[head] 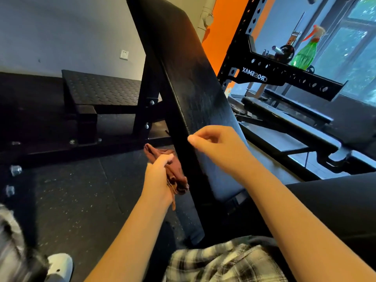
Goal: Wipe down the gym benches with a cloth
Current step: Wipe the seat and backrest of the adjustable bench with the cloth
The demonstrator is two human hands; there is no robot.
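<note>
Head view: the black bench pad (pixel 183 58) stands steeply inclined. Its long axis runs from bottom centre up and away to the top edge, which cuts it off. The left hand (pixel 159 178) grips a bunched brown cloth (pixel 177 174) just beside the pad's left side (contact is hard to judge). The right hand (pixel 219 145) hovers over the pad face, fingers curled in, empty.

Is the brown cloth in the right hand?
No, the left hand grips the brown cloth beside the inclined bench pad; the right hand is curled, holding nothing.
</note>
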